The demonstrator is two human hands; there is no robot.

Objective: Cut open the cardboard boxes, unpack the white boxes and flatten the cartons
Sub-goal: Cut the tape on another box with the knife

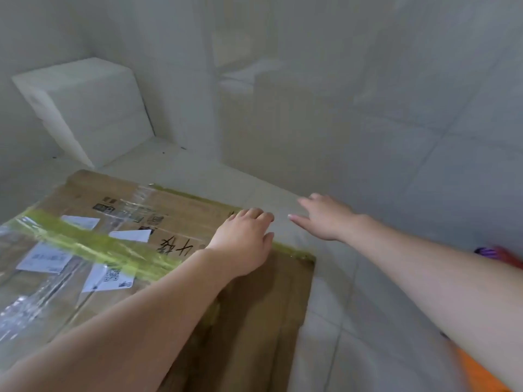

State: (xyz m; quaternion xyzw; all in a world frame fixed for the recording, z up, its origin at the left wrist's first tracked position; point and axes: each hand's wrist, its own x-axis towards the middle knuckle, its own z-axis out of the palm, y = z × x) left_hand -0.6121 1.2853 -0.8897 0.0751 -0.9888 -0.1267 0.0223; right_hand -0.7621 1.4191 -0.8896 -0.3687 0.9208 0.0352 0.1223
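On the tiled floor near the room's corner sits the sealed cardboard box (158,250), its top crossed with yellow-green tape (93,244) and clear film; the left hand (243,244) lies flat over its far right corner, fingers relaxed and gripping nothing, probably to steady or turn the carton. Just past that corner the right hand (325,216) hovers with fingers spread and empty, while white boxes (85,108) stand stacked against the wall. No cutter is visible, and the labels are too blurred to read.
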